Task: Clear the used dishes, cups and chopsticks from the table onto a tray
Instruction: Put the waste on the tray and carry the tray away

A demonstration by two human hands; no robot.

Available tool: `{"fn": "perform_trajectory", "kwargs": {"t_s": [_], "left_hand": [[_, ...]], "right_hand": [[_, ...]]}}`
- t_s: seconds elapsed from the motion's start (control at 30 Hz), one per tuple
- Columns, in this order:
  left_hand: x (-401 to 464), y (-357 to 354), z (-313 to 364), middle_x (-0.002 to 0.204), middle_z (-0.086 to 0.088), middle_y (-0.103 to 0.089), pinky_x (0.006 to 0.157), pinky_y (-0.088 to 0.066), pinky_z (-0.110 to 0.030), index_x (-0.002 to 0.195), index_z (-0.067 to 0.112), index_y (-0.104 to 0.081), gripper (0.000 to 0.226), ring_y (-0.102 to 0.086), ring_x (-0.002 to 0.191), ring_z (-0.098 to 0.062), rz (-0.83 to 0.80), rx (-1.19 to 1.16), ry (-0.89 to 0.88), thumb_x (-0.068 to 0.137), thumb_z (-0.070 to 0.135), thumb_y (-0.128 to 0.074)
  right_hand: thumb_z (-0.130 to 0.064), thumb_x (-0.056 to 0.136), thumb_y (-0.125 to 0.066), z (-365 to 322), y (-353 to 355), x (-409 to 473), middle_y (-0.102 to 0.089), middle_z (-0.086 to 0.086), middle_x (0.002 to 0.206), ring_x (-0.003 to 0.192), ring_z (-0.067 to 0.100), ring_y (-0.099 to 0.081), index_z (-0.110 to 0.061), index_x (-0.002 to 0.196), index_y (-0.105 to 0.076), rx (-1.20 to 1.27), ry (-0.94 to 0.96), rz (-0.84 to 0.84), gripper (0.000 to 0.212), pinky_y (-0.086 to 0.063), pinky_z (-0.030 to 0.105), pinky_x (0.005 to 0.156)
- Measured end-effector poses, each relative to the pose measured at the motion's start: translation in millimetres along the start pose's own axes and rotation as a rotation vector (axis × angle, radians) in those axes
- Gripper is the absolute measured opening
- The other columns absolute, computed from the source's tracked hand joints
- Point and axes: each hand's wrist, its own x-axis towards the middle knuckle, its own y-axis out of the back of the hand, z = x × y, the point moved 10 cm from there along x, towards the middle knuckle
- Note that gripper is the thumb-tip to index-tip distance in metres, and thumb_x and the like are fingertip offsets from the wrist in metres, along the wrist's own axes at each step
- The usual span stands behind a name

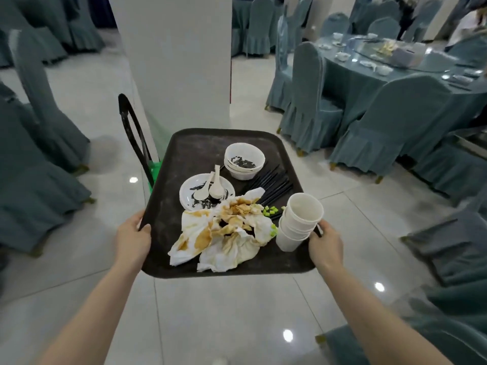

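We've got the loaded tray (200,151) held over the floor, left hand (133,234) and right hand (325,245) each with a grip clamped on its near edges, so probably hauling it off next, keeping those leaning cups (299,222) level.

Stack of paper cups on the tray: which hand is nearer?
Right. The right hand grips the tray edge right beside the stack of paper cups, apparently touching it. The left hand grips the opposite edge, across the soiled napkins.
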Motion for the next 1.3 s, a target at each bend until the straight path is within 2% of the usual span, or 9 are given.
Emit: {"fn": "perform_trajectory", "kwargs": {"t_s": [0.3,0.4,0.5,0.57,0.67,0.8,0.9,1.03,1.3], "left_hand": [[130,-95,22,0.117,-0.005,-0.067,0.093,-0.050,-0.044,0.127,0.021,-0.059,0.040,-0.062,0.103,-0.028,0.005,0.002,0.098,0.093,0.005,-0.046],[166,-124,28,0.113,0.004,-0.062,0.083,-0.044,-0.033,0.128,0.021,-0.059,0.039,-0.056,0.098,-0.018,0.054,0.020,0.136,0.095,0.005,-0.047],[200,-154,21,0.116,0.000,-0.063,0.081,-0.049,-0.033,0.127,0.024,-0.058,0.038,-0.061,0.097,-0.020,0.049,-0.079,0.233,0.096,0.004,-0.046],[227,-177,8,0.118,-0.001,-0.064,0.080,-0.053,-0.032,0.127,0.029,-0.057,0.042,-0.064,0.095,-0.017,0.017,-0.193,0.335,0.097,0.002,-0.044],[263,-207,-13,0.122,-0.003,-0.063,0.087,-0.054,-0.043,0.134,0.032,-0.052,0.047,-0.063,0.106,-0.026,-0.046,-0.338,0.518,0.100,0.001,-0.041],[323,-240,-40,0.119,-0.004,-0.063,0.074,-0.055,-0.042,0.140,0.033,-0.047,0.052,-0.064,0.100,-0.028,-0.058,-0.429,0.687,0.101,-0.001,-0.038],[378,-264,-63,0.120,-0.005,-0.062,0.075,-0.055,-0.043,0.140,0.032,-0.046,0.054,-0.064,0.098,-0.028,-0.037,-0.454,0.781,0.100,-0.002,-0.038],[450,-292,-95,0.126,-0.008,-0.061,0.081,-0.053,-0.042,0.141,0.030,-0.047,0.055,-0.063,0.104,-0.030,-0.013,-0.436,0.788,0.099,-0.004,-0.037],[554,-364,-196,0.120,-0.009,-0.063,0.076,-0.056,-0.039,0.139,0.035,-0.048,0.060,-0.066,0.098,-0.028,0.012,-0.325,0.833,0.098,-0.007,-0.035]], "right_hand": [[-0.007,0.085,-0.053,-25,-100,182,-0.067,0.006,0.118,0.109,0.032,-0.058,-0.021,0.118,-0.064,-0.010,0.044,-0.104,0.037,-0.038,0.028,0.080],[-0.007,0.086,-0.054,-35,-135,251,-0.068,0.008,0.116,0.106,0.033,-0.058,-0.019,0.117,-0.064,-0.024,0.070,-0.139,0.035,-0.036,0.027,0.078],[-0.007,0.085,-0.052,-50,-176,308,-0.070,0.008,0.109,0.099,0.033,-0.059,-0.021,0.114,-0.065,-0.042,0.113,-0.202,0.035,-0.036,0.028,0.076],[-0.007,0.084,-0.052,-56,-205,344,-0.070,0.007,0.107,0.098,0.032,-0.060,-0.022,0.113,-0.066,-0.051,0.118,-0.229,0.036,-0.037,0.028,0.075],[-0.006,0.083,-0.052,-60,-247,384,-0.070,0.004,0.108,0.098,0.030,-0.061,-0.024,0.114,-0.066,-0.048,0.125,-0.280,0.038,-0.038,0.028,0.076],[-0.008,0.086,-0.050,-57,-316,436,-0.067,0.004,0.117,0.106,0.030,-0.059,-0.024,0.125,-0.060,-0.093,0.108,-0.328,0.043,-0.045,0.033,0.082],[-0.013,0.089,-0.047,-45,-377,470,-0.066,0.004,0.120,0.109,0.029,-0.058,-0.021,0.128,-0.058,-0.136,0.048,-0.355,0.041,-0.047,0.039,0.089],[-0.014,0.087,-0.049,-39,-452,508,-0.069,-0.002,0.092,0.084,0.020,-0.059,-0.024,0.102,-0.067,-0.114,0.040,-0.360,0.025,-0.037,0.026,0.066],[-0.011,0.086,-0.058,10,-596,574,-0.061,-0.018,0.090,0.084,0.009,-0.055,-0.033,0.112,-0.063,-0.104,0.016,-0.397,0.035,-0.041,0.026,0.075]]}}
